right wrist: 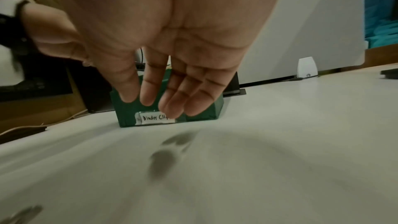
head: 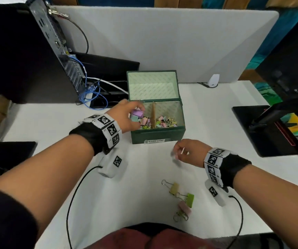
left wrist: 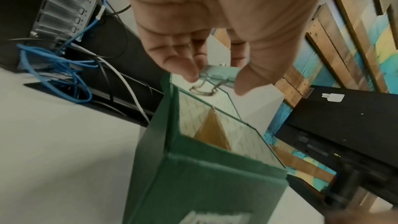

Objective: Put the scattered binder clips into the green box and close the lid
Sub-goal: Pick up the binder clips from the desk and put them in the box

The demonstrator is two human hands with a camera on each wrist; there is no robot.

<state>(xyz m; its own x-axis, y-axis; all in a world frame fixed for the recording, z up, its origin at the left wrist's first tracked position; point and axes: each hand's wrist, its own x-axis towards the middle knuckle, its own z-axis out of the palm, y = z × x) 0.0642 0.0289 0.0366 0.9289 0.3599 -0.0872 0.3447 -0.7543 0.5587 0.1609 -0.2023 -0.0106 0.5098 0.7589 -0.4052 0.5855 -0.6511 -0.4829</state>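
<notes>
Green box (head: pixel 158 134) sits mid-table, lid (head: pixel 152 85) standing open at its 12 o'clock side, a brown divider splitting the inside; pastel clips piled in both halves, individual ones hard to separate. Left hand (head: pixel 126 116) over the box's 9 o'clock rim, thumb and fingertips (left wrist: pixel 183 69) pinching a mint binder clip (left wrist: pixel 219 74), wire loops hanging down; in the head view that clip is mostly hidden behind the fingers. Right hand (head: pixel 189 152) hovers off the table at the box's 5 o'clock, fingers (right wrist: pixel 172 101) straight, close together, holding nothing; head view is motion-blurred there. Three loose clips (head: pixel 182 200) (yellow, green, pink) lie touching at 6 o'clock, near the table edge. Handwritten label (right wrist: pixel 155 117) on the box front partly covered by fingertips.
</notes>
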